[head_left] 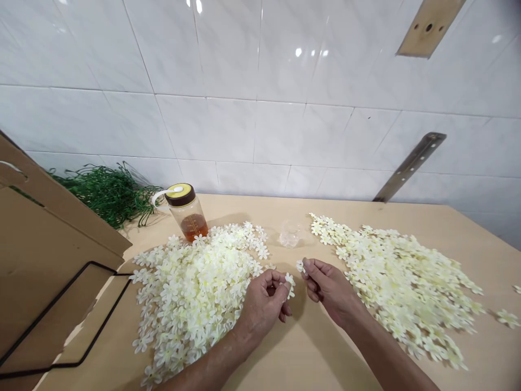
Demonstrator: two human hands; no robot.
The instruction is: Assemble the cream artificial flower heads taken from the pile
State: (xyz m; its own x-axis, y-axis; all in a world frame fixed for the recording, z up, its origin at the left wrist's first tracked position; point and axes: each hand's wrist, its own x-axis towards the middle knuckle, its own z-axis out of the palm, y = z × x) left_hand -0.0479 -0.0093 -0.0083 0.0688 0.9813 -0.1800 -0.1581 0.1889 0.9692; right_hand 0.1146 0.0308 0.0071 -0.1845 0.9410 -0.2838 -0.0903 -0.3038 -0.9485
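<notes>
My left hand [266,304] pinches a small white artificial flower [290,284] between thumb and fingertips. Facing it across a narrow gap, my right hand [331,288] grips another white flower [300,266] at its fingertips. Beside my left forearm lies a heaped pile of pale cream flowers [195,288]. A second, flatter spread of the same flowers [407,282] stretches out to the right of my right hand. Just beyond both hands sits a small clear plastic piece [290,233]; its exact kind is hard to make out.
A bottle [187,214] with amber liquid and a yellow-and-brown lid stands behind the left pile. Green artificial stems [109,193] lie at the back left, behind a cardboard box [52,260]. A black wire frame [87,347] rests at the left. Metal brackets [409,165] are against the tiled wall.
</notes>
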